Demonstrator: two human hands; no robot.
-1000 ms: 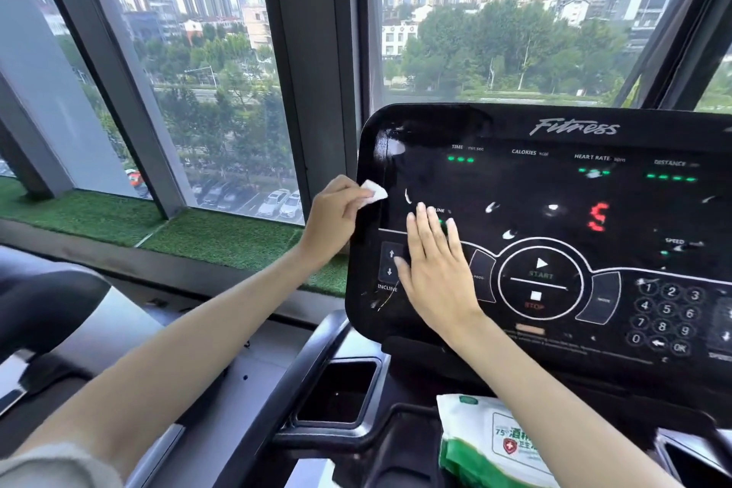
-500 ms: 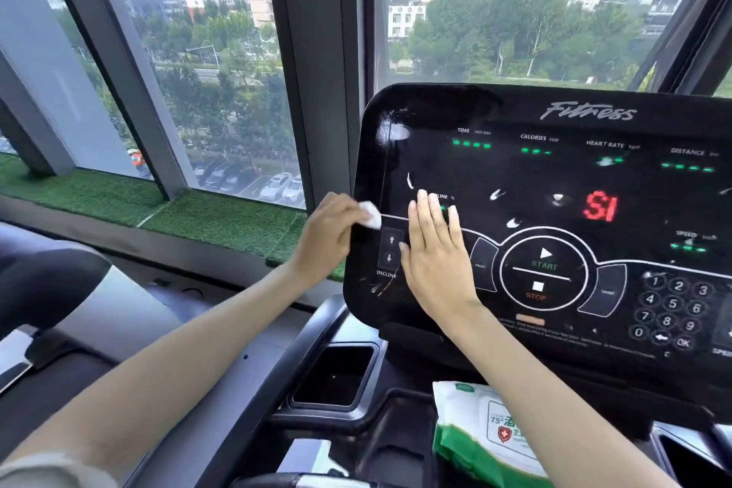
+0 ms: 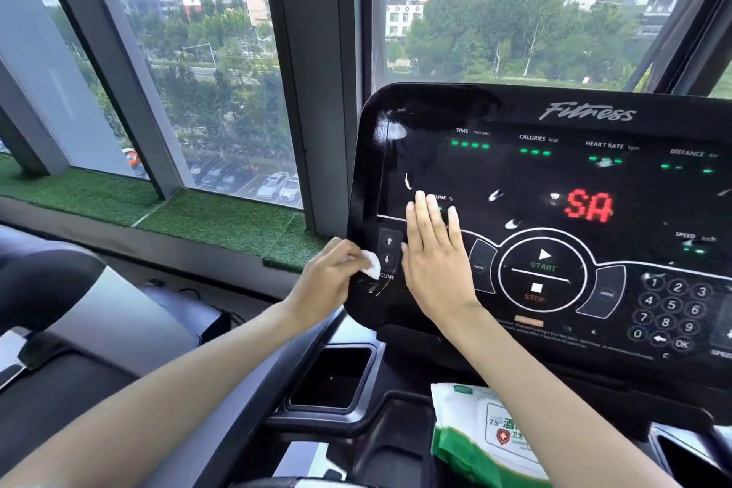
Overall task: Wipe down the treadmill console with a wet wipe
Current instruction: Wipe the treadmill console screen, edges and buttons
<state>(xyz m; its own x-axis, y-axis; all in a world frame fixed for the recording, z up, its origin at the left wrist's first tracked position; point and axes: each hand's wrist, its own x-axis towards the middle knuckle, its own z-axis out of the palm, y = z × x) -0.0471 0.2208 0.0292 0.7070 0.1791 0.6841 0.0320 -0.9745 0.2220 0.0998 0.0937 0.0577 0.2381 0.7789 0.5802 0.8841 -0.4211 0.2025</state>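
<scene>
The black treadmill console (image 3: pixel 554 186) fills the right half of the view, its red display lit. My left hand (image 3: pixel 325 281) grips a small folded white wet wipe (image 3: pixel 370 265) and presses it on the console's lower left edge, beside the incline arrow buttons. My right hand (image 3: pixel 433 261) lies flat on the panel with fingers together and stretched out, just right of those buttons, holding nothing. Wet streaks show near the console's lower left corner.
A green and white pack of wet wipes (image 3: pixel 483 436) lies on the tray below the console. A black cup holder (image 3: pixel 332 378) sits under my left wrist. Behind are a window frame post (image 3: pixel 317 91) and a strip of fake grass (image 3: pixel 222 218).
My left hand has slid the wipe down the console's left edge, from the upper display area to beside the incline buttons. My right hand stays flat in place. The red display changed.
</scene>
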